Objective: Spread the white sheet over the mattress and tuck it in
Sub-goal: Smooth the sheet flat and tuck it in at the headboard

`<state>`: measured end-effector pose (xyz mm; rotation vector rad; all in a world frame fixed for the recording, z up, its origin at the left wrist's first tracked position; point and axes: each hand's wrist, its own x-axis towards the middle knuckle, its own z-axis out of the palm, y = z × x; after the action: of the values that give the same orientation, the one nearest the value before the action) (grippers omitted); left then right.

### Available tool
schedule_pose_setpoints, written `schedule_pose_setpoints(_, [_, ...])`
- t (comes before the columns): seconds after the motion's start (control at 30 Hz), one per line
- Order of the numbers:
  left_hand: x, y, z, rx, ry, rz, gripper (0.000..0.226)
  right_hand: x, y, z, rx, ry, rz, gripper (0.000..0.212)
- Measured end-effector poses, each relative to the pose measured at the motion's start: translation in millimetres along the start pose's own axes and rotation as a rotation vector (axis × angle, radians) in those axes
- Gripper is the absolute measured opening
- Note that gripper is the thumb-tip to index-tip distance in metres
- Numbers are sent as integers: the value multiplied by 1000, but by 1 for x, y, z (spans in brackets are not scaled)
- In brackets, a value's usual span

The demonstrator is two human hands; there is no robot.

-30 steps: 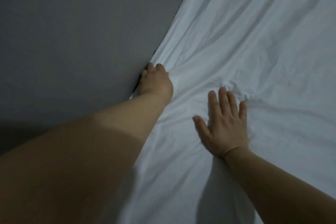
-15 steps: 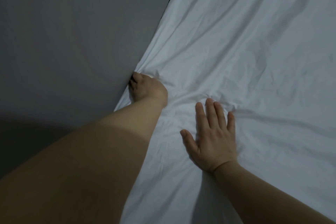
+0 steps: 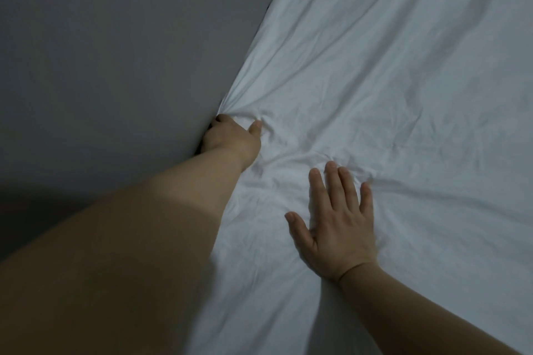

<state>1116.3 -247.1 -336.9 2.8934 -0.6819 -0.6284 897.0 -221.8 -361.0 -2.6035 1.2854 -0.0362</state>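
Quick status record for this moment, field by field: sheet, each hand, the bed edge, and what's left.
sheet: white sheet spread over the bed, creased, folds gathering toward the wall-side edge
left hand: left hand at the edge by the grey wall, fingers down in the gap and hidden, thumb on the sheet
right hand: right hand flat on the sheet, fingers straight, pressing
mattress: covered, not visible
left to do: creases remain around both hands
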Motion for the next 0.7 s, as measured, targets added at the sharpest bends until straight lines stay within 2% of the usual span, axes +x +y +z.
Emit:
schedule_pose_setpoints(0.13, [-2,-7,8,-27,-7,53,91,0,1,0,-6,-7,1,79])
schedule_pose_setpoints(0.33, [-32,-13,34,68,171,161,70,3,1,2,-2,-18,-3,80])
schedule_pose_setpoints(0.4, [-34,-17,38,81,179,182,73,3,1,-3,-3,-27,-7,81])
schedule_pose_setpoints(0.53, [-19,-24,34,76,127,172,84,6,-6,-21,27,-152,-34,83])
schedule_pose_setpoints(0.57, [-17,-23,35,70,123,176,85,18,-5,-29,49,-117,-23,81])
schedule_pose_setpoints(0.63, [-17,-23,35,87,147,188,86,60,7,-40,78,68,43,75])
schedule_pose_setpoints(0.7, [-18,-23,34,87,147,199,87,102,26,-43,-24,43,91,81])
